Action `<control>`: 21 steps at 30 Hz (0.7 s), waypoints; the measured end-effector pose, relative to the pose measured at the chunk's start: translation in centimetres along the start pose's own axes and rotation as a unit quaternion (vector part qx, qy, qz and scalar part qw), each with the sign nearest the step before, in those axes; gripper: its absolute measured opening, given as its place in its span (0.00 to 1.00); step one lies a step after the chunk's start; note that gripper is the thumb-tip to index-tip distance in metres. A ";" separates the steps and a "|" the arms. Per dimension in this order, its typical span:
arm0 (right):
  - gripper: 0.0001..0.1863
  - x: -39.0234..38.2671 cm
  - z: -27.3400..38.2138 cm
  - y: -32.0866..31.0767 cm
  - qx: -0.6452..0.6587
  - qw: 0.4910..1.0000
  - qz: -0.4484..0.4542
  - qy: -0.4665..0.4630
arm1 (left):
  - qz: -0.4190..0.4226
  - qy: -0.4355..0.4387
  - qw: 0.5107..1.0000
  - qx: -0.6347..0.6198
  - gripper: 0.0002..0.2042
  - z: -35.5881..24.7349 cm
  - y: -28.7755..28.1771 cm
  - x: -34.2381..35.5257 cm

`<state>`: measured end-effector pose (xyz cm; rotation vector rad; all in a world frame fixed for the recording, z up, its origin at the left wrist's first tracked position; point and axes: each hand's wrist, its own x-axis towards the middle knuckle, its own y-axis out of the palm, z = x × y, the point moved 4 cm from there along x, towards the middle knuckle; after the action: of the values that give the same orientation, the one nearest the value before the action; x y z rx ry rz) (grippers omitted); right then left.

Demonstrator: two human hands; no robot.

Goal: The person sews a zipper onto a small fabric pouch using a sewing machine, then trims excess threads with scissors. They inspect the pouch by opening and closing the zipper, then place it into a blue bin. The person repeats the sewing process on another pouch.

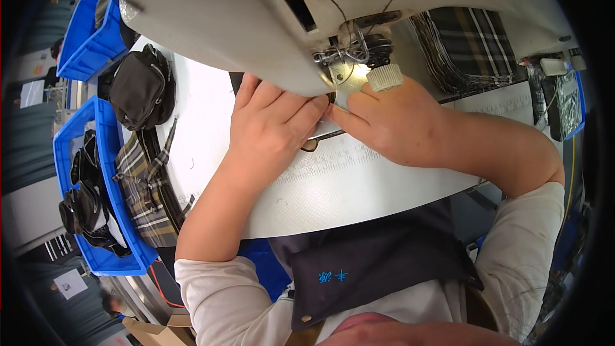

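Note:
Both hands meet at the needle area of a white sewing machine (211, 16). My left hand (269, 118) presses down on a dark fabric piece (236, 81), its fingers bent and close together, with the thumb toward the presser foot. From the other side my right hand (400, 122) pinches the fabric's edge, forefinger and thumb close to my left thumb. Most of the fabric is hidden by the hands and machine head. A small brown-edged loop (310, 146) sticks out below them. Lamplight falls on the metal needle plate (346, 75).
Stacked plaid fabric pieces (477, 45) lie right of the needle. At left are a black pouch (139, 86), a plaid fabric item with straps (150, 186), and a blue bin (106, 160) holding black pouches. Another blue bin (90, 38) stands farther back. A printed ruler (359, 155) runs along the white table.

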<state>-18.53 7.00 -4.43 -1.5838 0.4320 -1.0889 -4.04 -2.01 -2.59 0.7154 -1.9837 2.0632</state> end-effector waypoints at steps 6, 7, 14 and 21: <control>0.07 -0.1 -0.2 -0.1 0.022 1.000 0.013 0.006 | -0.013 -0.009 1.000 -0.024 0.19 0.0 0.5 -0.2; 0.07 -0.1 -0.2 0.0 0.023 1.000 0.017 0.006 | -0.009 -0.011 0.999 -0.033 0.19 0.0 0.5 -0.1; 0.15 0.0 -0.8 0.4 0.006 0.999 -0.001 0.035 | -0.002 -0.054 0.995 -0.082 0.18 0.8 0.7 -0.1; 0.18 0.0 -0.9 0.3 0.019 0.999 0.006 0.039 | -0.047 -0.008 0.999 -0.027 0.15 0.6 0.3 0.7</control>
<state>-19.20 6.34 -4.70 -1.5062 0.4705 -1.1462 -4.61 -2.79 -2.54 0.8008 -1.9667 1.9507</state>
